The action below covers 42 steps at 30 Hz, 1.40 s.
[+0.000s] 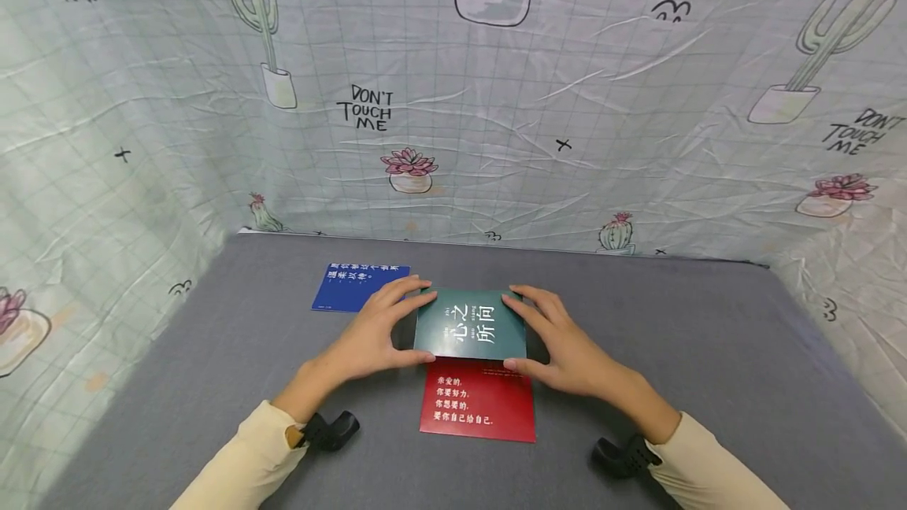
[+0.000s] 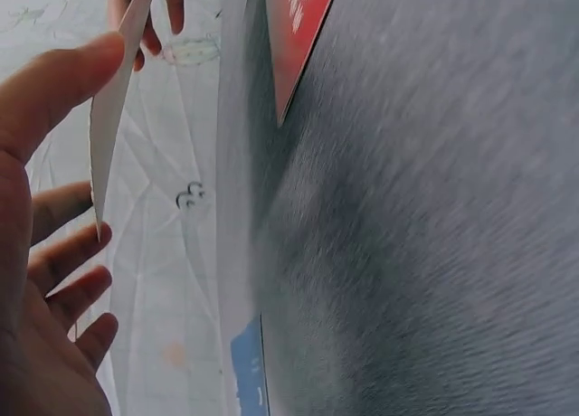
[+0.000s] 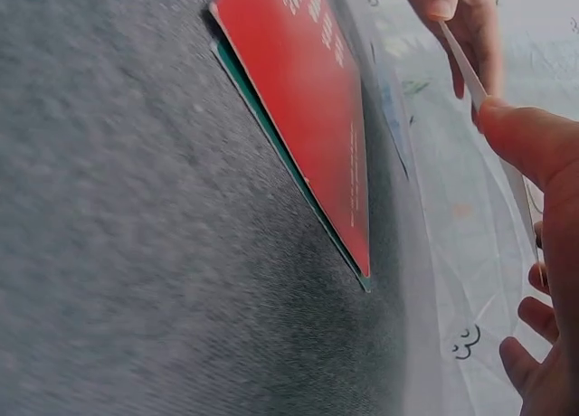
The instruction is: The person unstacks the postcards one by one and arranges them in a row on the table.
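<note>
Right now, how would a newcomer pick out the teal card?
Above the grey table, the left hand and right hand hold the teal card. Its larger white characters and raised position set it apart from the red card and blue card lying below.

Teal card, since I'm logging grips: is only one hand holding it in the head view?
No, the left hand and the right hand grip opposite ends of the teal card.
</note>
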### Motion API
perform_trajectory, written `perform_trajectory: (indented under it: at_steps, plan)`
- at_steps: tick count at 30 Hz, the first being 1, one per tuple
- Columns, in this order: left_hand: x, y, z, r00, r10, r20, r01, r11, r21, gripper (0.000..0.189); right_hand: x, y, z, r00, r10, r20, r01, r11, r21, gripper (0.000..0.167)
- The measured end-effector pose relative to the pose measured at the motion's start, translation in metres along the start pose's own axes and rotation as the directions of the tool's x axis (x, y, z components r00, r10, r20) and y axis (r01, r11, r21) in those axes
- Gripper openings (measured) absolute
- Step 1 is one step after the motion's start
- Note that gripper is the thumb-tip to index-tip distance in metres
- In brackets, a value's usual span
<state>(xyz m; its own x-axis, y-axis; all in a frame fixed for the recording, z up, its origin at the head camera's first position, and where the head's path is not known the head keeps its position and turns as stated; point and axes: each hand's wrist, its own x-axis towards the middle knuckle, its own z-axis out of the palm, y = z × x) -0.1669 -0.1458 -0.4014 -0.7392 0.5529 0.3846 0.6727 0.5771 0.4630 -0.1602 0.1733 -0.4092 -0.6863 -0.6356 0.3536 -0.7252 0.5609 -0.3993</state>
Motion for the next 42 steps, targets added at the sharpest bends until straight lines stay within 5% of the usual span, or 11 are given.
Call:
perform_trajectory:
  at_steps: [27, 42]
  plan:
    - [0.030, -0.037, -0.007, 0.993, -0.112, 0.025, 0.111, 0.993, 0.044, 0.079, 0.048, 0.026, 0.003, 0.998, 0.050, 0.023, -0.050, 0.999, 0.008, 0.079]
    - [0.037, -0.059, 0.002, 0.974, -0.215, 0.072, 0.214, 0.977, 0.021, 0.081, 0.063, 0.040, 0.017, 0.989, 0.127, 0.075, -0.130, 0.991, 0.039, 0.076]
